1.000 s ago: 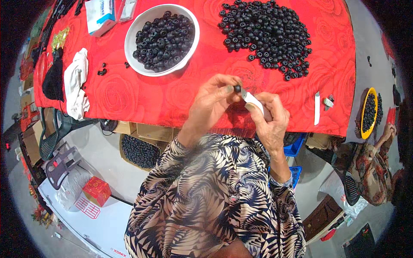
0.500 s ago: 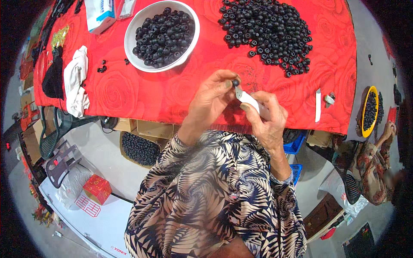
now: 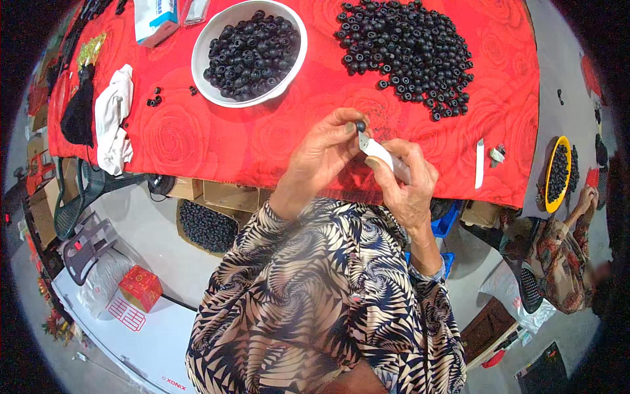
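Between the thumb and fingers of my left hand (image 3: 321,146) is a small round black part (image 3: 360,125). My right hand (image 3: 408,176) grips a white-handled knife (image 3: 382,155), its short blade touching or right beside the black part. Both hands are over the near edge of the red rose-patterned tablecloth (image 3: 243,148). Beyond my left hand stands a white bowl (image 3: 303,56) heaped with similar black parts. A large loose pile of black parts (image 3: 410,52) lies on the cloth farther right, each showing a ring-like opening.
At the left lie a white cloth (image 3: 114,121), a black cloth item (image 3: 80,111) and a few loose black parts (image 3: 155,98). A white strip (image 3: 480,163) rests at the right. Below the table sits a box of black parts (image 3: 207,226). Another person (image 3: 558,256) sits near a yellow basin (image 3: 549,177).
The view has shifted slightly. Both hands keep nearly the same pose, with the blade still at the black part.
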Motion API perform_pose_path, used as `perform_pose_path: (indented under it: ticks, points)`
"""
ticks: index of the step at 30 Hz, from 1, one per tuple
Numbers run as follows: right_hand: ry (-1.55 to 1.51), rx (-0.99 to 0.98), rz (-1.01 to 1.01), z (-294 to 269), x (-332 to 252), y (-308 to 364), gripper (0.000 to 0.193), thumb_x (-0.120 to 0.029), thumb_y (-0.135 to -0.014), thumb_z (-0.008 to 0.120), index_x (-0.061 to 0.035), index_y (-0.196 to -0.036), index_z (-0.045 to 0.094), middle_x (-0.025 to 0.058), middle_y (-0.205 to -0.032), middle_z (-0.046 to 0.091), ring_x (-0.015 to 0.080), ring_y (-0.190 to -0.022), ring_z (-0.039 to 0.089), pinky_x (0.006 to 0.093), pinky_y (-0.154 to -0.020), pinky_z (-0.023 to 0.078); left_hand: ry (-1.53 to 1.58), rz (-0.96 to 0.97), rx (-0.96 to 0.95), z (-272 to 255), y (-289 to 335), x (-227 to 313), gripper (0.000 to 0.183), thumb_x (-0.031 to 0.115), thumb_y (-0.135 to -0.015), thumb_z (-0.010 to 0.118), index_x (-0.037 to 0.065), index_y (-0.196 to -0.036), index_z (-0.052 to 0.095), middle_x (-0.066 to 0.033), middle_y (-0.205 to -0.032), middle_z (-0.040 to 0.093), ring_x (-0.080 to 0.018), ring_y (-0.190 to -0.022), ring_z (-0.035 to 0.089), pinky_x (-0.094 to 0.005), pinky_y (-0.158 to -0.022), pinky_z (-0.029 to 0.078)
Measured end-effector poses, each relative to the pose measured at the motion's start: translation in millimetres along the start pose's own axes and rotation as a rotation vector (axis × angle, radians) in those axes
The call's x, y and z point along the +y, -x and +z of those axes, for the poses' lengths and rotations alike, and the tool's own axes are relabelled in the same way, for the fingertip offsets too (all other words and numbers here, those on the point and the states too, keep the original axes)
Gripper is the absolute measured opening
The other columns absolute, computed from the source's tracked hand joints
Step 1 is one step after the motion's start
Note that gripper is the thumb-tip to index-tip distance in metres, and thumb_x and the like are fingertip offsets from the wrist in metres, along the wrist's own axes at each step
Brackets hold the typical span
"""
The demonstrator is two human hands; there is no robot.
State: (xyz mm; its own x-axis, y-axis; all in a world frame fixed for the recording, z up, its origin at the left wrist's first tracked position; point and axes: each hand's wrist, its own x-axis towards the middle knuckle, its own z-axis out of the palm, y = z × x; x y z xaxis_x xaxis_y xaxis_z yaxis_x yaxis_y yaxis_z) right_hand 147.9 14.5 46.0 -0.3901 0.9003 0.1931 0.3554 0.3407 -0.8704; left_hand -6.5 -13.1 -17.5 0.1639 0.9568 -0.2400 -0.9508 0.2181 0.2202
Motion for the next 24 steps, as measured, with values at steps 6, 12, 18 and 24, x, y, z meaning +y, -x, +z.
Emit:
perform_pose_path:
  ticks: [6,12,18,24]
  points:
    - [0.02,0.008,0.002,-1,1,0,0.024,-0.006,-0.07,0.07,0.0011,-0.087,0.055,0.0132,-0.072,0.061,0.0235,-0.06,0.062,0.0315,-0.052,0.048,-0.006,0.014,-0.002,13,0,0,0.017,0.005,-0.086,0.053,0.003,-0.103,0.053,-0.0076,-0.1,0.058,-0.0153,-0.093,0.056,-0.0279,-0.084,0.046]
    - [0.067,0.019,-0.026,-3,0,0,0.024,-0.006,-0.071,0.07,0.0004,-0.088,0.055,0.0109,-0.073,0.062,0.019,-0.06,0.061,0.0287,-0.052,0.047,-0.001,-0.012,-0.008,12,1,0,0.017,0.007,-0.086,0.053,0.004,-0.103,0.053,-0.0077,-0.1,0.057,-0.0149,-0.093,0.056,-0.0282,-0.084,0.046]
    - [0.072,0.01,-0.029,-4,-6,-3,0.023,-0.005,-0.069,0.069,0.0014,-0.087,0.055,0.0131,-0.072,0.062,0.0236,-0.059,0.062,0.0318,-0.051,0.048,0.002,-0.019,-0.006,11,3,0,0.015,0.008,-0.087,0.052,0.004,-0.101,0.053,-0.0073,-0.101,0.058,-0.0137,-0.092,0.056,-0.0264,-0.082,0.046]
    - [0.069,-0.012,-0.032,-4,-3,-4,0.023,-0.004,-0.069,0.069,0.0015,-0.086,0.055,0.0125,-0.072,0.061,0.0234,-0.058,0.062,0.0315,-0.05,0.048,-0.013,-0.01,-0.001,8,3,0,0.013,0.008,-0.087,0.051,0.005,-0.1,0.054,-0.007,-0.101,0.057,-0.013,-0.092,0.055,-0.0247,-0.08,0.046]
